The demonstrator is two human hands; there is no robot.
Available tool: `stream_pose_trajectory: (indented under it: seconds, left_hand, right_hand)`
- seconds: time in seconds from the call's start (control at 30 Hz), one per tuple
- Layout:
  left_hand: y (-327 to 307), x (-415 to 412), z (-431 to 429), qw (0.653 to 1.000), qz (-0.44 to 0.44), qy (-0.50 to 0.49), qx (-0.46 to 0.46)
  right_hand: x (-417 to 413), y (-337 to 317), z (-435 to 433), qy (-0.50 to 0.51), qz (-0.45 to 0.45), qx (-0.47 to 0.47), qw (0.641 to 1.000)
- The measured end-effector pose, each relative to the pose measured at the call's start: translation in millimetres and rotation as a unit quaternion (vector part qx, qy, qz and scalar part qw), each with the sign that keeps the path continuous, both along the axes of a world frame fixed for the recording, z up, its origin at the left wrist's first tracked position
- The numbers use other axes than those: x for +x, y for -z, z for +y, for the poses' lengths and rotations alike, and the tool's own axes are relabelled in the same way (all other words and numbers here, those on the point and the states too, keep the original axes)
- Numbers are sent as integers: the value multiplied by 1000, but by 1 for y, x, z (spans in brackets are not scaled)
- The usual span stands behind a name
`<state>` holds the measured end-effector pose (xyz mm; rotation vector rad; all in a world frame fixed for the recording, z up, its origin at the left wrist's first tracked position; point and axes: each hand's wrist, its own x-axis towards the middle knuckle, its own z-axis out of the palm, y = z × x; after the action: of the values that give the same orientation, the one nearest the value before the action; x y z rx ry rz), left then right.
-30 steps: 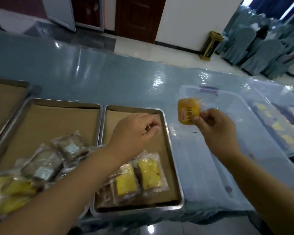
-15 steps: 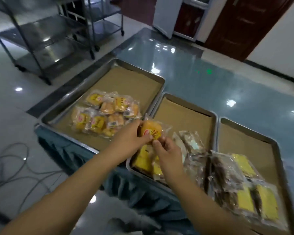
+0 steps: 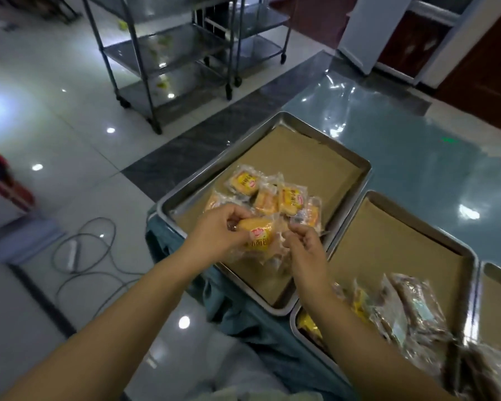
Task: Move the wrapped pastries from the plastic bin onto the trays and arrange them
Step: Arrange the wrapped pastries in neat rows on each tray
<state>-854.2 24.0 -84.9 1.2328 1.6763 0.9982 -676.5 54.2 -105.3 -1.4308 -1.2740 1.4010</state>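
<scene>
A wrapped yellow pastry (image 3: 259,233) with a red label is held low over the leftmost metal tray (image 3: 324,129). My left hand (image 3: 219,231) grips its left end. My right hand (image 3: 301,248) pinches the clear wrapper at its right end. Several similar yellow wrapped pastries (image 3: 275,195) lie clustered on the tray's brown paper just beyond my hands. The middle tray (image 3: 417,218) holds brown and yellow wrapped pastries (image 3: 402,308) at its near end. The plastic bin is out of view.
A third tray's edge (image 3: 496,274) shows at the far right. The trays sit on a blue-covered table (image 3: 417,146). Steel rolling racks (image 3: 168,53) stand on the tiled floor to the left, with a cable and power strip (image 3: 75,250) lying on the floor.
My view swung left from the bin to the leftmost tray. The pastry, first in my right hand alone, is now held by both hands and has moved over that tray.
</scene>
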Motion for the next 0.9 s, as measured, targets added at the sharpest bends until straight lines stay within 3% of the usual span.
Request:
stream_pose_trajectory:
  seconds: [0.23, 0.43, 0.67, 0.77, 0.9]
  left_hand:
    - [-2, -32, 70, 998, -17, 32, -47]
    - [5, -45, 126, 988, -130, -23, -75]
    - [25, -58, 183, 991, -115, -50, -56]
    - [35, -62, 218, 986, -139, -8, -89]
    - [44, -62, 270, 992, -50, 83, -80]
  right_hand:
    - [-42, 9, 63, -43, 49, -20, 998]
    - [-63, 15, 110, 47, 50, -31, 997]
    - [-82, 20, 161, 116, -22, -58, 991]
    - [-85, 24, 192, 172, -22, -61, 983]
    - [-87, 29, 236, 232, -7, -84, 969]
